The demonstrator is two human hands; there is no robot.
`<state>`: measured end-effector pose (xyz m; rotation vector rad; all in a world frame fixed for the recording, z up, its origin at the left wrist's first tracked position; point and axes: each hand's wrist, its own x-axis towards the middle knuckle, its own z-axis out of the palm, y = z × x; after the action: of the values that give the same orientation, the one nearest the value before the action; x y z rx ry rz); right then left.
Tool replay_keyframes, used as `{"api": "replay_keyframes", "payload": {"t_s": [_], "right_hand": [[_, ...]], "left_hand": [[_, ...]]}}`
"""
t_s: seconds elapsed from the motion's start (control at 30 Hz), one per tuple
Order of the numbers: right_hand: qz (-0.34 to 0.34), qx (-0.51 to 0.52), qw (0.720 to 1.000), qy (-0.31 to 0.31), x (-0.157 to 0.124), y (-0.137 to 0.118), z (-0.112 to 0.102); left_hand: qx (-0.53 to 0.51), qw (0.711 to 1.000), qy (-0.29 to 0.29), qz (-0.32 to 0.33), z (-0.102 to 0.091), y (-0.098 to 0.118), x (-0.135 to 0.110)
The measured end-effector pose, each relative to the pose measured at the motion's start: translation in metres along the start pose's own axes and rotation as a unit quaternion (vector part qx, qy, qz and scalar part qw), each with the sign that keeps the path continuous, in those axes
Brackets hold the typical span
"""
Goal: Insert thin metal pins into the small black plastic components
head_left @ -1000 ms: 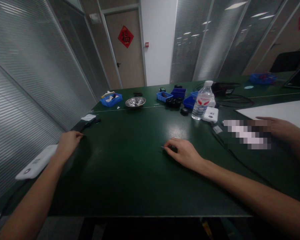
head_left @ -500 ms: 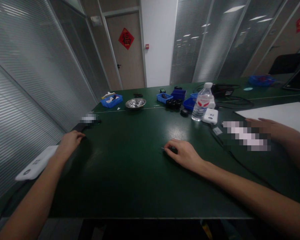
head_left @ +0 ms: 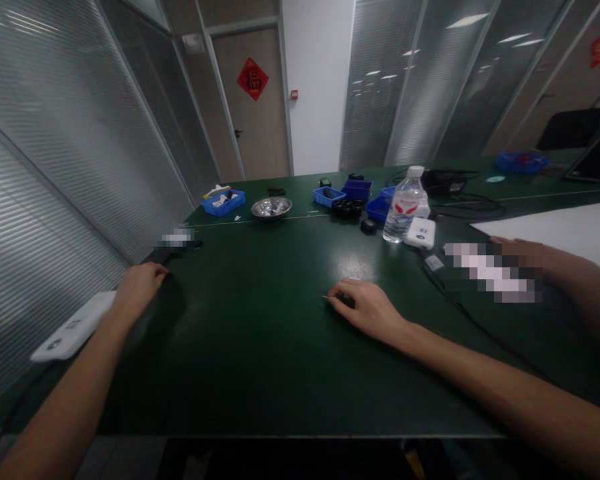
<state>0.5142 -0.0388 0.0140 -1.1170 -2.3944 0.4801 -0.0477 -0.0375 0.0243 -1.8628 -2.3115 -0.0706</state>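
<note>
My left hand [head_left: 139,285] rests on the dark green table [head_left: 260,360] near its left edge, fingers curled under, beside a flat white device [head_left: 73,327]. My right hand [head_left: 369,308] lies in the middle of the table with fingers curled over a small dark object with a thin metal tip [head_left: 336,298]; I cannot make out what it is. Another person's hand [head_left: 535,257] lies flat at the right, next to a white sheet [head_left: 565,227].
At the far side stand blue bins [head_left: 223,201], a metal bowl [head_left: 271,207], more blue bins [head_left: 356,189], a water bottle [head_left: 405,204] and a white box [head_left: 420,233]. A black cable [head_left: 475,320] runs across the right of the table.
Nothing has visibly moved on my side. The other person's hand at the right has drawn back slightly.
</note>
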Motion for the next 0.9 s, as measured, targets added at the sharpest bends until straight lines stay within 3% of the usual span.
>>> {"api": "replay_keyframes", "payload": {"t_s": [0.63, 0.9], "right_hand": [[0.001, 0.001, 1.0, 0.0, 0.0, 0.0013, 0.001], [-0.006, 0.002, 1.0, 0.006, 0.0, 0.0006, 0.0008]], "left_hand": [[0.005, 1.0, -0.003, 0.009, 0.0037, -0.0045, 0.0018], [0.022, 1.0, 0.001, -0.01, -0.001, 0.0028, -0.0036]]}}
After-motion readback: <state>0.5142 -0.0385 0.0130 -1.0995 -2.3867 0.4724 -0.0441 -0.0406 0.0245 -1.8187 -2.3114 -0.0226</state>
